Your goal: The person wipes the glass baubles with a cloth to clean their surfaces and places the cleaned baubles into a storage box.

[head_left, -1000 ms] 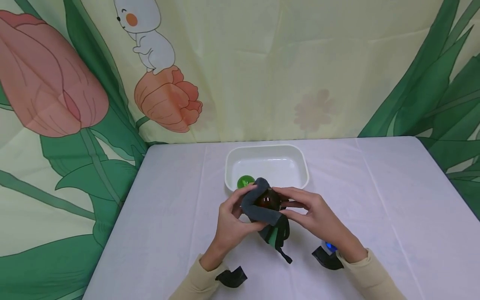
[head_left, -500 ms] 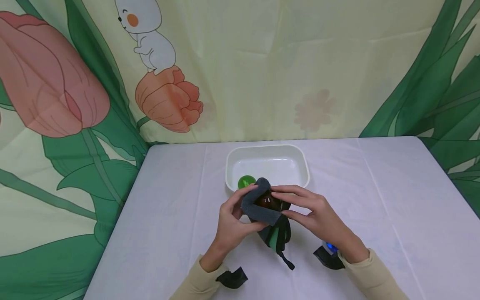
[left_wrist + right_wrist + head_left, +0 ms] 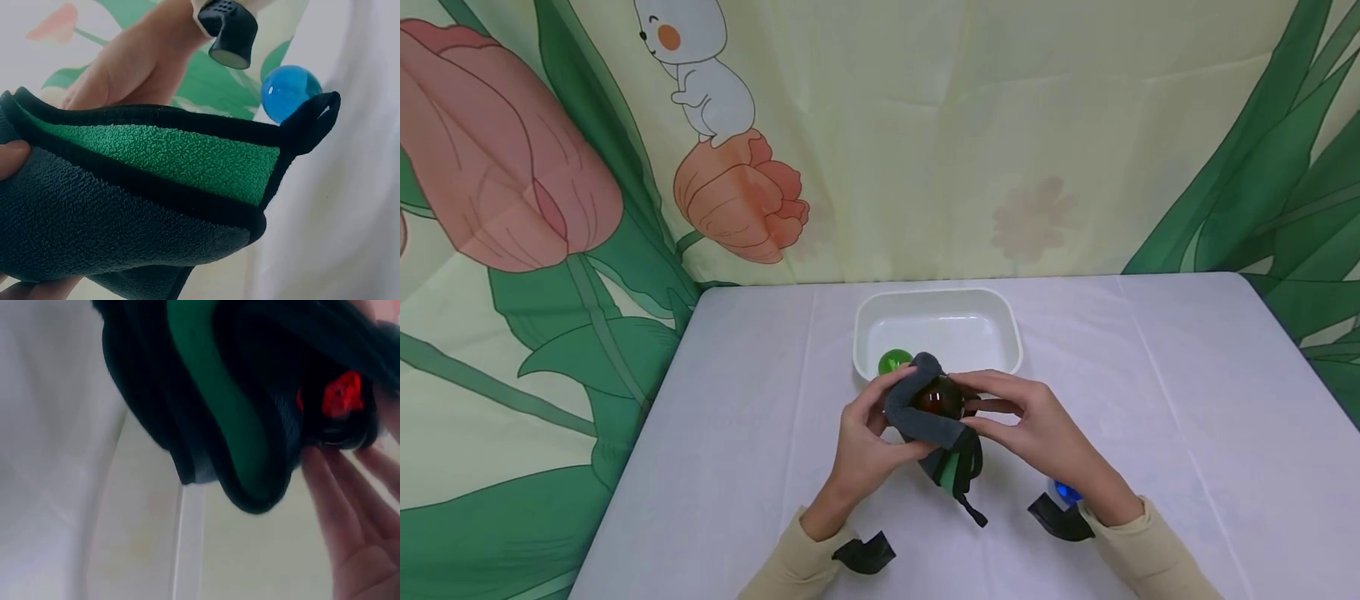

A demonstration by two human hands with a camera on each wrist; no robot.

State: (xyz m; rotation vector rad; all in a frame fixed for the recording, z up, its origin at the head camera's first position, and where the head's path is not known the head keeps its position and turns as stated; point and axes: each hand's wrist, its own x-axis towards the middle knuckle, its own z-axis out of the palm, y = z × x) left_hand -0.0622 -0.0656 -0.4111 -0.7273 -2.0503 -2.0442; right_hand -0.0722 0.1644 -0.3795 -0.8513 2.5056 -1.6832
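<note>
My left hand (image 3: 865, 450) grips a folded cloth (image 3: 917, 427), dark grey-blue outside and green inside, with black edging and a hanging loop. In the cloth's fold sits a shiny clear ball (image 3: 942, 397) with red inside, wrapped on its left and near sides. My right hand (image 3: 1037, 425) holds the ball's right side between fingertips and thumb. The right wrist view shows its fingers (image 3: 334, 494) against the ball (image 3: 344, 394), beside the draped cloth (image 3: 247, 437). In the left wrist view the green lining of the cloth (image 3: 169, 153) faces the camera.
A white tray (image 3: 940, 337) stands just beyond the hands, with a green ball (image 3: 892, 360) in its near left corner. A blue ball (image 3: 1066, 493) lies on the white-covered table (image 3: 737, 433) under the right wrist, partly hidden. A printed curtain (image 3: 880, 150) hangs behind.
The right fingers spread further over the ball half a second ago and have drawn back to its right side. The cloth's hanging loop swings slightly. The left hand keeps its grip.
</note>
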